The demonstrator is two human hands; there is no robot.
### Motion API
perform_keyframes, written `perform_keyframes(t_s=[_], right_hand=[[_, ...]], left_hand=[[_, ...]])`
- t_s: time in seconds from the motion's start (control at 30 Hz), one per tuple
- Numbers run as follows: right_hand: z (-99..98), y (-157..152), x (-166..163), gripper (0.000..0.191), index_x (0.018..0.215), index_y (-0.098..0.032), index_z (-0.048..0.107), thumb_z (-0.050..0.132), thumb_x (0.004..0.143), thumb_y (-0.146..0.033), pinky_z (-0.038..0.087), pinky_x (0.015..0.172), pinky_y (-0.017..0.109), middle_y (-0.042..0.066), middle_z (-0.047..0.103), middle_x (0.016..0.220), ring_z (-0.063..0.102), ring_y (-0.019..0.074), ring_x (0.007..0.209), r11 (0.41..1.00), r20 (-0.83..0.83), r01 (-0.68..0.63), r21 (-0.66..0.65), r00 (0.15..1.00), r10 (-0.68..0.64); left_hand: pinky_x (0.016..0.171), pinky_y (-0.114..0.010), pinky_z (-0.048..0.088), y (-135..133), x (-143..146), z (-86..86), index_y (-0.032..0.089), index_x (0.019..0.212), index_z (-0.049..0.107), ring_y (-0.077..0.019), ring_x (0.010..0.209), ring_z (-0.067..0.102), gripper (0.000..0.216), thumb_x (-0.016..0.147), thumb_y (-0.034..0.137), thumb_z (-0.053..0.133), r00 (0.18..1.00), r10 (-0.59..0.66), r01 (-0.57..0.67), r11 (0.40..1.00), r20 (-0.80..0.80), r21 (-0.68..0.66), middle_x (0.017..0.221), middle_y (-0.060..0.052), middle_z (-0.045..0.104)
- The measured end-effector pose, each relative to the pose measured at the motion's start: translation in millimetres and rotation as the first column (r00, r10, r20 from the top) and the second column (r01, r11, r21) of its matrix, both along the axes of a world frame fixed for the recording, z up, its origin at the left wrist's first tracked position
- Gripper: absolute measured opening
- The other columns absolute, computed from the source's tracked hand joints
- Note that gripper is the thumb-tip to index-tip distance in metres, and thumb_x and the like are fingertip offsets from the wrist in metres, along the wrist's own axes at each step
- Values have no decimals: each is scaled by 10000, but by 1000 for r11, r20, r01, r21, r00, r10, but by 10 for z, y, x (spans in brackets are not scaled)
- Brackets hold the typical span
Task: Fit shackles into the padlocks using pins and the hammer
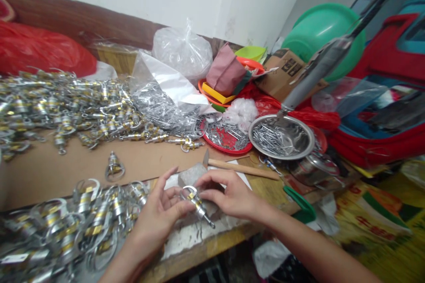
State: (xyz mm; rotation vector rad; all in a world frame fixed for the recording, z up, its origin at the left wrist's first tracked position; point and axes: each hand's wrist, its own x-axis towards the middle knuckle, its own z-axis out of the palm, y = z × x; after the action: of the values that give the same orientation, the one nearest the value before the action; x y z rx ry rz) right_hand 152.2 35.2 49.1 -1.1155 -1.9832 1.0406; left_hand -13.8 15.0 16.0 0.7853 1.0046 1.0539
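Note:
Both my hands hold one small silver and gold metal clasp over the front edge of the wooden table. My left hand pinches its ring end with thumb and fingers. My right hand grips its body from the right, fingers closed. Under the clasp lies a grey stone block on a white sheet. A heap of the same clasps lies just left of my left hand. One single clasp sits alone on the brown cardboard.
A big pile of clasps fills the back left. A clear bag of metal pins, a red plate of pins, a steel bowl of pins, a wooden-handled tool, a red bag and a green basin stand around.

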Motion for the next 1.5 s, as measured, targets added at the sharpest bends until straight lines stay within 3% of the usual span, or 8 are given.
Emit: perform_keyframes(t_s=[0.2, 0.47, 0.8, 0.9, 1.03, 1.33, 1.43, 1.5], right_hand=[[3, 25, -101, 332, 959, -168, 589, 583, 667, -9, 413, 571, 205, -33, 584, 676, 538, 92, 615, 972, -123, 29, -234, 991, -59], [-74, 15, -176, 405, 1027, -191, 634, 605, 652, -41, 354, 500, 184, -20, 592, 720, 467, 68, 565, 991, -55, 84, -108, 994, -90], [20, 91, -118, 478, 1043, -145, 526, 613, 596, 1, 402, 539, 192, -59, 544, 624, 510, 70, 556, 894, -202, 42, -447, 968, -147], [-18, 66, -139, 484, 1063, -160, 528, 606, 613, -2, 366, 490, 172, -58, 530, 625, 473, 63, 528, 927, -124, 55, -370, 986, -108], [-121, -10, -175, 412, 1062, -221, 605, 620, 674, -83, 362, 507, 182, -15, 543, 755, 462, 77, 596, 997, -52, 62, -52, 997, -65], [-159, 64, 114, 254, 1018, -222, 640, 533, 804, -140, 440, 768, 284, 28, 606, 881, 558, 144, 844, 951, -63, 223, 216, 975, -214], [-198, 211, 502, 297, 1123, -206, 567, 518, 830, -204, 408, 829, 327, 67, 583, 987, 527, 183, 941, 865, 284, 273, 421, 866, -412], [-267, 265, 707, 325, 1121, -189, 561, 562, 804, -258, 407, 805, 354, 86, 579, 981, 525, 224, 932, 891, 582, 165, 423, 704, -406]], left_hand=[[604, -252, 459, 10, -12, -6, 180, 1283, 280, -151, 650, 616, 842, 576, 155, 736, 1000, -28, 28, 1000, 6, 4, 708, 11, 652], [588, -242, 466, 20, -16, -34, 196, 1275, 286, -141, 629, 611, 840, 570, 164, 742, 999, -36, 36, 999, 12, 2, 680, 37, 636], [623, -274, 486, -8, -7, -35, 203, 1251, 329, -154, 643, 624, 817, 551, 153, 747, 1000, -11, 11, 1000, -5, -17, 704, 26, 645], [613, -278, 487, -7, -7, -47, 214, 1249, 333, -164, 646, 627, 826, 540, 165, 756, 1000, -19, 19, 1000, 3, -12, 697, 28, 643], [604, -275, 487, -10, -7, -26, 212, 1256, 324, -167, 642, 628, 836, 541, 182, 756, 999, -28, 28, 999, 19, -25, 680, 32, 640], [547, -231, 458, -23, 6, 0, 191, 1247, 346, -130, 581, 599, 785, 568, 176, 739, 999, -5, 5, 1000, -32, -4, 683, 21, 645], [519, -217, 440, -32, 15, -7, 179, 1240, 360, -114, 541, 578, 767, 571, 172, 734, 999, 12, -11, 1000, -40, 15, 671, 21, 640], [517, -221, 440, -34, 21, -10, 181, 1245, 355, -119, 544, 579, 776, 569, 175, 735, 999, 19, -18, 1000, -38, 22, 664, 26, 632]])
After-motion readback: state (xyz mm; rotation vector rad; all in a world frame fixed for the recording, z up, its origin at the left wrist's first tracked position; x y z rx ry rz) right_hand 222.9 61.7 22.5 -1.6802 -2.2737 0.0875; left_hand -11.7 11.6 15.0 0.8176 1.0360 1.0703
